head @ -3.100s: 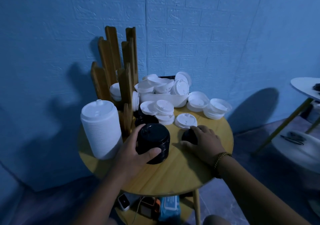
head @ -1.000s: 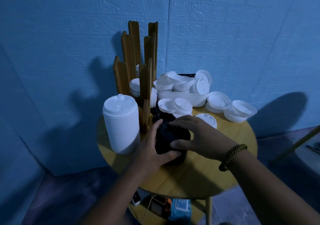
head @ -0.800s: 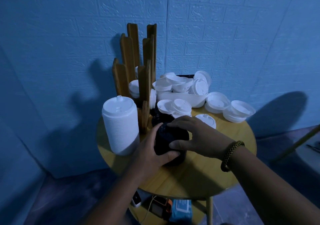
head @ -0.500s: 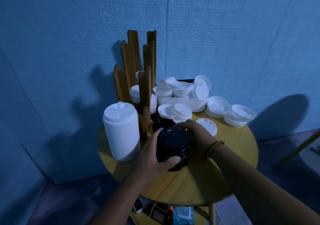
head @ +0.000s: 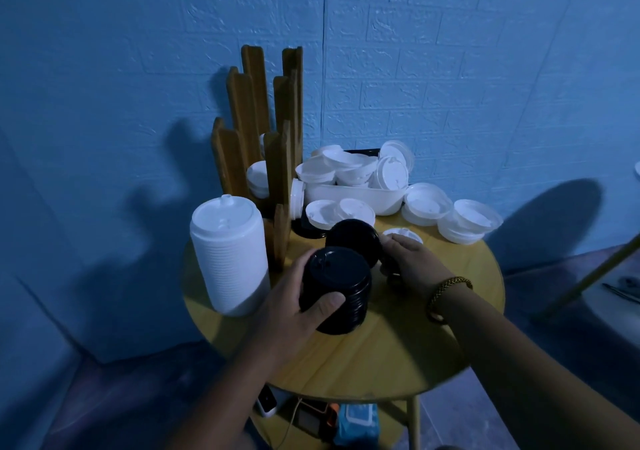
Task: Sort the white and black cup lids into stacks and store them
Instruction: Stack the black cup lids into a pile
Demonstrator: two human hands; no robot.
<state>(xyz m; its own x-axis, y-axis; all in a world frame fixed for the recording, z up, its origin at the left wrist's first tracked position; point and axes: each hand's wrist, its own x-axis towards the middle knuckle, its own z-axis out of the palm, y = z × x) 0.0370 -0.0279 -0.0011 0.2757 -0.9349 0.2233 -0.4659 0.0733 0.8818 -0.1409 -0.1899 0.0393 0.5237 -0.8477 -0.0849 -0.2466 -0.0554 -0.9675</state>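
Moved: your right hand (head: 412,262) has come round from behind the black stack (head: 332,266) and now lifts a single black lid (head: 353,240), tilted on edge.
Black stack: stands near the middle of the tabletop (head: 381,345), the lifted lid just beyond it.
Done: you have a tall white stack (head: 230,252) built at the left.
Left: many loose white lids (head: 450,214) lie far right and in the white tub (head: 356,197); spare black lids (head: 306,230) sit by the wooden rack (head: 263,138). Storing looks barely begun.
Left hand (head: 294,307): wrapped round the black stack's side, thumb on the near face.
Right hand: fingers pinch the lid's right rim.
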